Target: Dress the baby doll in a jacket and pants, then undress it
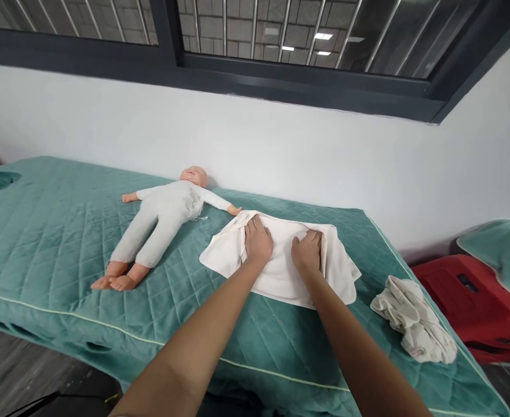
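A cream baby garment point(281, 272) lies spread on the green quilted bed point(46, 231). My left hand point(257, 238) rests on its left part, fingers curled around a fold of the cloth near the top edge. My right hand point(307, 250) presses on the right part, fingers bent into the fabric. A baby doll point(161, 217) in a pale grey-white suit lies on its back to the left of the garment, arms spread, one hand almost touching the cloth.
A crumpled cream cloth point(414, 318) sits near the bed's right edge. A red plastic object point(467, 295) stands on the floor to the right, beside another green-covered surface point(502, 249). A white wall and dark window frame run behind the bed.
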Available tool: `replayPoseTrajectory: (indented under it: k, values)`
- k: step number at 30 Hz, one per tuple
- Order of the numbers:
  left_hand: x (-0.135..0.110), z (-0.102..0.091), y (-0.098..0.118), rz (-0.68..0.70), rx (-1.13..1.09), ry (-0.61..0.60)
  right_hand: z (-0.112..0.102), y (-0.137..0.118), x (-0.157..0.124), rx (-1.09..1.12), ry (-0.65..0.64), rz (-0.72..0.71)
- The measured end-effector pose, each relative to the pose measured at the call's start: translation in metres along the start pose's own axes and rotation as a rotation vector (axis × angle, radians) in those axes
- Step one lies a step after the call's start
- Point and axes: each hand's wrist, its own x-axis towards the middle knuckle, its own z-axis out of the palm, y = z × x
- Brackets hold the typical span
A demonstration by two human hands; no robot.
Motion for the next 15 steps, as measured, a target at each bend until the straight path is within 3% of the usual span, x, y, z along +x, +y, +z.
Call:
replayPoseTrajectory:
  k: [9,15]
  values:
    - [0.011,0.021,-0.002,0.035,0.063,0.009,0.013,0.013,0.014,0.02,-0.023,-0.084]
    - [0.012,0.027,-0.003,0.015,0.127,0.086,0.026,0.021,0.016,0.029,-0.063,-0.077]
